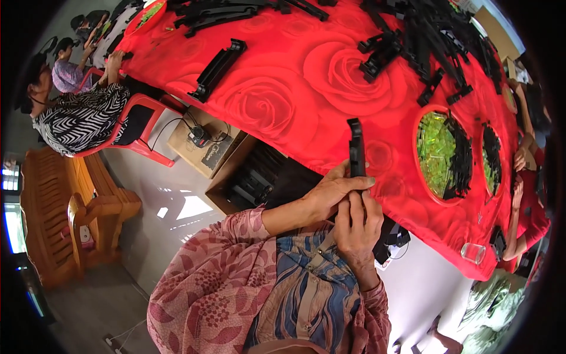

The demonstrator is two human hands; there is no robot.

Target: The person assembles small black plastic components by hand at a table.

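One black part [356, 147] was clamped by left hand [329, 193] and right hand [359, 223] at the red tablecloth [295, 138]'s near edge. One lone black piece [217, 69] was seen farther left, two side-by-side bowls [434, 108] at right.

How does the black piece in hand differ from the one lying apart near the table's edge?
The held piece is in the left hand, right hand close below; the lone piece rests on the red cloth. The held piece points nearly straight up the picture, while the lone piece slants. Both are black, long and narrow.
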